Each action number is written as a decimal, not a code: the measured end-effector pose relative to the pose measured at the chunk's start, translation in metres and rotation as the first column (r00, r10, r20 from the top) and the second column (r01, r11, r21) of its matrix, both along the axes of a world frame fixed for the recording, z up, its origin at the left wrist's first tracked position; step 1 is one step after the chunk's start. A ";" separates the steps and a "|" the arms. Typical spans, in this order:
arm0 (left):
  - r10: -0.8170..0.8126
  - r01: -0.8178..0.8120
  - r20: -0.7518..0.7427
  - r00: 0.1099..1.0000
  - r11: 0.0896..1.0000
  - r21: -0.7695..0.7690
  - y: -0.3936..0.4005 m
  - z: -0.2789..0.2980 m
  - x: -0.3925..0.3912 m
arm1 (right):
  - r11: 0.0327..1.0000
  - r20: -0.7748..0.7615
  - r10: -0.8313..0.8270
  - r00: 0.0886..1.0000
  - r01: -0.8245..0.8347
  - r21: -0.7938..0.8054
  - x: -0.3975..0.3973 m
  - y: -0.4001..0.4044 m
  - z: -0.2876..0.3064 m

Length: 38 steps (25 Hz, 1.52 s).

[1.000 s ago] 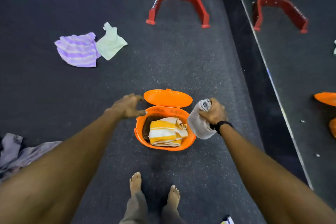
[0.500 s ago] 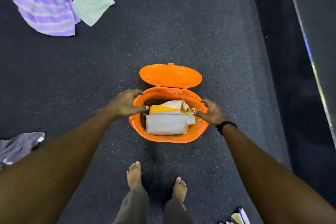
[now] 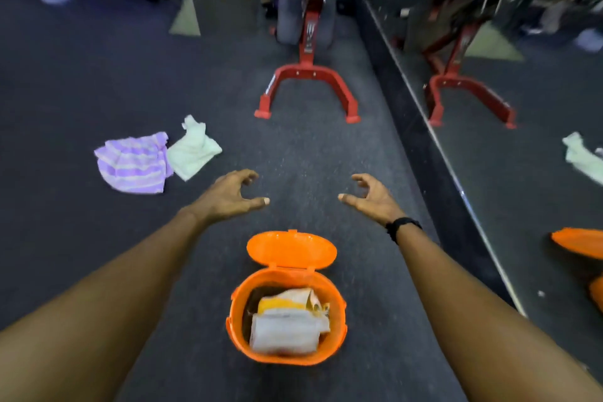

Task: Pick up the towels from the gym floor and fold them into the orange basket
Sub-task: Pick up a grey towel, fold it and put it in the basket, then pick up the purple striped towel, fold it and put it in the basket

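Towels: purple striped towel (image 3: 133,162) and pale green towel (image 3: 193,152), crumpled, touching, on dark gym floor (image 3: 310,157) far left of the hands. Orange basket (image 3: 286,352), lid (image 3: 291,250) open, holding folded grey towel (image 3: 284,334) over yellow-striped towel (image 3: 284,301). Left hand (image 3: 230,194), right hand (image 3: 368,196): empty, fingers loosely curled, above floor beyond basket. Red machine base (image 3: 306,88) farther off.

Orange basket (image 3: 235,333), grey towel (image 3: 284,334) over yellow-and-white towel (image 3: 284,300), purple-striped towel (image 3: 133,163), pale green towel (image 3: 192,153), red machine base (image 3: 306,88)
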State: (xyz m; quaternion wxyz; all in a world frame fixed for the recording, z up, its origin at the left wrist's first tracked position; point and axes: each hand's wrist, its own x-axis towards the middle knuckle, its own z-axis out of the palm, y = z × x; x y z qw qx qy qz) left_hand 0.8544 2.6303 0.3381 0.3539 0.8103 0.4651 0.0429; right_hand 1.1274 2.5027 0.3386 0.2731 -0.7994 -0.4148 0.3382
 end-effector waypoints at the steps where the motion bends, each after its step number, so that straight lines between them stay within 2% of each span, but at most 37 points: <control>1: 0.005 -0.007 0.035 0.999 0.999 0.048 0.003 0.035 0.005 | 0.999 0.033 -0.001 0.999 0.000 0.041 0.005 0.000 0.037; 8: -0.035 -0.037 0.215 0.976 0.947 0.320 -0.025 0.264 0.027 | 0.955 0.195 -0.073 0.978 0.013 0.295 0.029 -0.048 0.258; 15: -0.087 -0.075 0.340 0.936 0.896 0.437 -0.073 0.373 0.029 | 0.909 0.291 -0.128 0.948 -0.006 0.418 0.029 -0.110 0.370; 21: -0.216 0.017 0.365 0.906 0.878 0.478 -0.101 0.396 0.045 | 0.891 0.333 -0.240 0.912 0.071 0.448 0.011 -0.183 0.403; 23: -0.286 0.082 0.359 0.888 0.869 0.487 -0.112 0.399 0.055 | 0.884 0.309 -0.293 0.905 0.134 0.448 0.004 -0.213 0.407; 28: -0.511 0.322 0.318 0.799 0.809 0.492 -0.161 0.397 0.088 | 0.815 0.308 -0.516 0.799 0.348 0.463 -0.025 -0.306 0.404; 31: -0.676 0.516 0.244 0.695 0.705 0.487 -0.215 0.392 0.100 | 0.724 0.306 -0.671 0.675 0.511 0.463 -0.063 -0.384 0.399; 33: -0.776 0.631 0.227 0.589 0.616 0.472 -0.261 0.390 0.105 | 0.647 0.308 -0.760 0.572 0.625 0.436 -0.093 -0.446 0.395; 35: -0.849 0.719 0.199 0.489 0.521 0.460 -0.311 0.390 0.107 | 0.535 0.302 -0.845 0.442 0.720 0.443 -0.128 -0.507 0.392; 36: -0.871 0.746 0.212 0.443 0.489 0.453 -0.340 0.390 0.110 | 0.490 0.308 -0.870 0.386 0.754 0.438 -0.150 -0.541 0.393; 37: -0.867 0.747 0.238 0.439 0.499 0.440 -0.352 0.389 0.111 | 0.477 0.305 -0.876 0.374 0.766 0.431 -0.162 -0.555 0.396; 38: -0.892 0.782 0.244 0.379 0.450 0.431 -0.383 0.389 0.110 | 0.423 0.312 -0.898 0.309 0.801 0.424 -0.185 -0.586 0.397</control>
